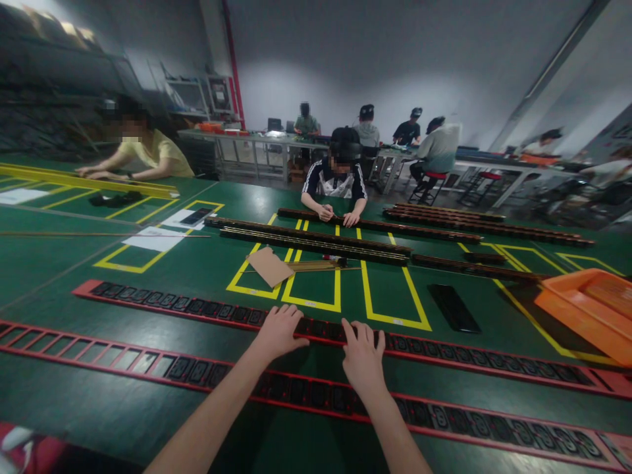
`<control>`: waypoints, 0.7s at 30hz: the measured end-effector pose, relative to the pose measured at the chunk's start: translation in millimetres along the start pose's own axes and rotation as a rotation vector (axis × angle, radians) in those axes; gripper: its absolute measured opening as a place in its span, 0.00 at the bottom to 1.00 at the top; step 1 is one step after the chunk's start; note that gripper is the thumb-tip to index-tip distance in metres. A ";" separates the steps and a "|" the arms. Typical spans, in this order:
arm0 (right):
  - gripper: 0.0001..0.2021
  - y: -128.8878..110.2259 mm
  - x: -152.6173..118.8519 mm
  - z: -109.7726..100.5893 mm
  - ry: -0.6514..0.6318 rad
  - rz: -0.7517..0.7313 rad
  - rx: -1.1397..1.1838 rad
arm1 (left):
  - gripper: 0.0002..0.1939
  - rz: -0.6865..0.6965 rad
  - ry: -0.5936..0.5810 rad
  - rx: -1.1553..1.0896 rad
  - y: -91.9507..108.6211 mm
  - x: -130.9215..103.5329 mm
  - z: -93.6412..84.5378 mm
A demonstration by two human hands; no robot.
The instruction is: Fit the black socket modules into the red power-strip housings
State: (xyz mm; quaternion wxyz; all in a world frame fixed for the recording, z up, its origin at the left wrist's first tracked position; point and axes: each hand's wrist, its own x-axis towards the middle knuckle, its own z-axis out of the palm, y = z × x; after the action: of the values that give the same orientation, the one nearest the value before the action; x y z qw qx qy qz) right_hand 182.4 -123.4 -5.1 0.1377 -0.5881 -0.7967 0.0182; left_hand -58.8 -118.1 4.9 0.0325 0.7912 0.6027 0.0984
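A long red strip [170,301] runs across the green table, with a row of black socket-like pieces set in its openings. Over its middle lies my left hand [280,332], fingers across the strip and thumb stretched to the right. A short way to the right, my right hand [364,349] is spread on the same strip, fingertips near its far edge. Black pieces show between the two hands. Nearer to me, a second red strip [103,352] passes under both forearms. Its left openings are bare, and black pieces [316,395] fill the middle and right ones.
Beyond the strips lie a brown cardboard piece [269,266], dark slotted bars [316,243] and a black flat object [454,308]. An orange bin [587,309] stands at right. Yellow tape marks the table [162,415]. Across it, a co-worker [336,178] handles a bar; another person [148,155] sits left.
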 end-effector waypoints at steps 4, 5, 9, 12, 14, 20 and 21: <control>0.27 -5.8 -0.3 0.8 0.024 -0.121 0.043 | 0.25 0.019 -0.023 0.020 1.9 1.0 -0.4; 0.25 -7.2 -0.2 0.9 0.015 -0.180 0.058 | 0.25 0.027 -0.028 0.026 2.4 1.2 -0.8; 0.23 -8.8 0.8 1.1 0.009 -0.344 0.106 | 0.24 0.057 -0.037 0.047 4.7 2.6 -0.5; 0.21 -6.4 1.4 2.9 0.019 -0.413 0.149 | 0.24 0.083 -0.028 0.053 7.0 4.2 2.5; 0.19 -4.8 1.5 4.8 0.031 -0.446 0.173 | 0.24 0.091 -0.022 0.050 8.4 5.0 4.6; 0.18 -4.8 1.1 6.4 0.122 -0.384 0.189 | 0.24 0.087 -0.019 0.027 9.2 5.3 5.8; 0.17 -5.4 0.9 5.7 0.128 -0.373 0.183 | 0.24 0.084 -0.021 0.025 9.2 5.3 5.3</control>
State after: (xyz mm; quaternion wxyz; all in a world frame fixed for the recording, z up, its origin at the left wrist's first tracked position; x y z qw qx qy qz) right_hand 175.8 -123.4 -9.4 0.2418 -0.4156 -0.8764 0.0273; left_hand -47.7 -115.2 1.9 0.0249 0.8172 0.5696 0.0839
